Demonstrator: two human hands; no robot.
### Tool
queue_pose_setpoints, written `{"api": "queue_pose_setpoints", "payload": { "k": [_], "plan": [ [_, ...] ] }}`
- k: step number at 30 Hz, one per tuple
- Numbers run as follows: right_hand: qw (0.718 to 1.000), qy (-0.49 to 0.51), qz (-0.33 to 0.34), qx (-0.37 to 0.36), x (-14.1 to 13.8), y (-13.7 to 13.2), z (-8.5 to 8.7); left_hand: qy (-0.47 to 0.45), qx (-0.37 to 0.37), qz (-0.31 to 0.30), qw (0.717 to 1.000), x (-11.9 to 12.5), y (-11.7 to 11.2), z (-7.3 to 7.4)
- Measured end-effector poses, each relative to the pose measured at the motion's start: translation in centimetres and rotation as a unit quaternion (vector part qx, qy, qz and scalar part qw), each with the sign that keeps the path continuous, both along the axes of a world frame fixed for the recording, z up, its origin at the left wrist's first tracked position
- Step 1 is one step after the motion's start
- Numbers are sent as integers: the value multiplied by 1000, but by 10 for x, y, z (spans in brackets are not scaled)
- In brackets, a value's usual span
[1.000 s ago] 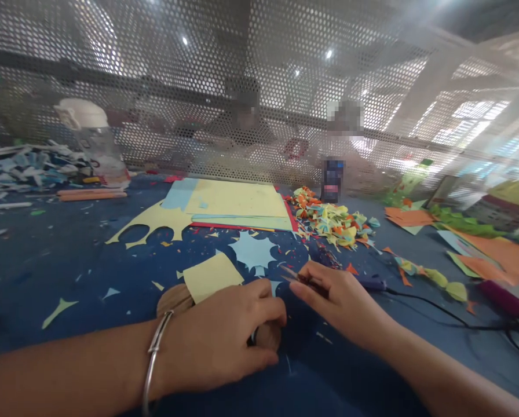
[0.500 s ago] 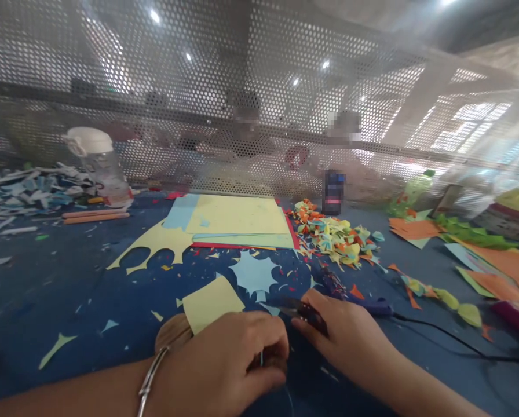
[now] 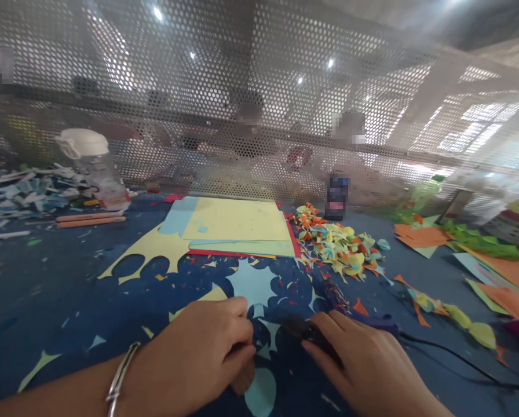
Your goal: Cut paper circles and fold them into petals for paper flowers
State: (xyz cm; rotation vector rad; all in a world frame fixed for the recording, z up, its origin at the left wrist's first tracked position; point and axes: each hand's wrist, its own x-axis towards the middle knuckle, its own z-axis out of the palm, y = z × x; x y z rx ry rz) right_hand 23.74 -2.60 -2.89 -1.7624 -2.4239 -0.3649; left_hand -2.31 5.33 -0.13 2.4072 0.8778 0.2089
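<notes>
My left hand, with a silver bangle at the wrist, is closed over the table in a pinch. What its fingers hold is hidden. Touching or just beside those fingers is a light blue paper disc; I cannot tell whether it is held. My right hand is wrapped round a dark-handled tool that looks like small scissors, its blurred tip pointing left. Beyond the hands lies a light blue sheet with scalloped cut edges. A yellow paper piece is partly covered by my left hand.
A paper stack lies at the back centre. Right of it are small coloured paper pieces. A purple corded tool rests beyond my right hand. A bottle stands at back left, before a perforated screen; people are behind it.
My left hand has moved left and slightly up, over the yellow piece. The light blue disc has come into view below its fingers. My right hand has shifted slightly right and down, still gripping the tool.
</notes>
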Motion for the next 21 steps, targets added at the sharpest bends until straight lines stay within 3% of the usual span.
{"api": "queue_pose_setpoints", "payload": {
  "k": [5, 8, 12, 21],
  "plan": [
    [992, 22, 78, 92, 0, -7, 10, -83, -72, 35, 993, 8, -5, 2],
    [981, 65, 167, 79, -6, -9, 12, -136, -109, 39, 984, 14, -10, 2],
    [967, 96, 224, 71, -15, -11, 8, -192, -42, -29, 980, 16, -14, -5],
    [954, 183, 231, 62, -16, -17, 7, -267, 36, -16, 963, 9, -18, -7]
  ]
}}
